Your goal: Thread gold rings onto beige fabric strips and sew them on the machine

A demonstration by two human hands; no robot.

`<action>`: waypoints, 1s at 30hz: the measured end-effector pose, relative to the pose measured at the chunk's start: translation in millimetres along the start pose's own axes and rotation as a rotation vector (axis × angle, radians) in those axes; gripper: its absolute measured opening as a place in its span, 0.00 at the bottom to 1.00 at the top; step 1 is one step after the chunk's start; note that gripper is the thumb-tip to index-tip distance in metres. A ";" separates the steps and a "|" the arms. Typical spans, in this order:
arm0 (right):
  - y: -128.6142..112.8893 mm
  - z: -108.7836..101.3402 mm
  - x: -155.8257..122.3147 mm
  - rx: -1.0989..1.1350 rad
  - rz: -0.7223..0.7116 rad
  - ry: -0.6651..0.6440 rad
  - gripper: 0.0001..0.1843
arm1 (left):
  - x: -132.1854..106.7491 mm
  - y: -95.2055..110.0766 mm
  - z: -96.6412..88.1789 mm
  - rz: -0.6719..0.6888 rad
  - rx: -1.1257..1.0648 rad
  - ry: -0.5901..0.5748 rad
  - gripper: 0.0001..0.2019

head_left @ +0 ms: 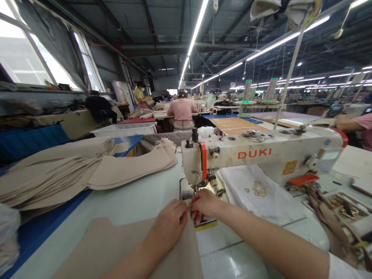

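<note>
A large beige fabric panel [122, 244] lies on the pale tabletop, its right edge running up to the needle area of a white DUKI sewing machine [226, 155]. My left hand [171, 221] rests on the panel with curled fingers, gripping its edge just left of the presser foot. Close beside it, my right hand [205, 203] is closed in a pinch at the panel's top corner, directly under the machine head. The fingers hide the needle and most of the presser foot. What exactly lies between the right fingertips is partly covered.
Stacked beige panels [58, 174] lie on the left. Behind the right forearm, gold rings [258, 189] sit on a white cloth [232, 178]. A tray of metal parts [345, 207] and brown straps [322, 217] are at right. A co-worker in pink [183, 110] sits ahead.
</note>
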State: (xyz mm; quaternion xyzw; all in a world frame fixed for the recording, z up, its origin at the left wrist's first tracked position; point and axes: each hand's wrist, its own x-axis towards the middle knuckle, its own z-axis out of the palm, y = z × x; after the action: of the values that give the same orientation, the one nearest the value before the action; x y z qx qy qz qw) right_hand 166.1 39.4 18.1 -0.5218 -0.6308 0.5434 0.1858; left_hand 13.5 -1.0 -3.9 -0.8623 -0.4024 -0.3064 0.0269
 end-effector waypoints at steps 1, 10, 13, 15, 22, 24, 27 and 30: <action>0.3 -1.5 -4.1 -0.059 -0.022 0.028 0.11 | 0.4 -0.1 -0.5 -0.003 -0.001 -0.004 0.12; 33.9 -19.5 -78.8 -0.800 -0.635 0.070 0.08 | -2.1 -3.2 1.6 -0.030 -0.043 0.019 0.10; 40.0 -17.2 -84.6 -1.141 -0.916 0.062 0.12 | -3.0 -4.5 3.4 -0.031 -0.068 0.021 0.11; 39.9 -12.8 -79.1 -1.195 -0.970 0.112 0.11 | -3.5 -5.3 3.6 -0.035 -0.076 0.011 0.10; 39.5 3.7 -54.9 -1.041 -1.050 0.262 0.05 | -4.0 -6.9 0.6 -0.068 -0.087 -0.107 0.09; 41.8 4.4 -53.0 -1.013 -1.069 0.232 0.04 | -4.1 -6.9 0.8 -0.061 -0.068 -0.122 0.09; 45.4 4.1 -51.3 -1.008 -1.085 0.185 0.06 | -4.7 -7.0 2.4 -0.029 -0.049 -0.100 0.09; 46.7 4.1 -49.7 -0.985 -1.065 0.169 0.05 | -4.0 -7.2 3.7 0.004 -0.054 -0.052 0.09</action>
State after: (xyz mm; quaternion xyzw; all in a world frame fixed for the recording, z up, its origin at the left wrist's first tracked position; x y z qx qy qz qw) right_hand 203.3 -11.6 -7.8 -0.2073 -0.9539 -0.0097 0.2169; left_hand 8.2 2.2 -10.5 -0.8710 -0.3929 -0.2949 -0.0063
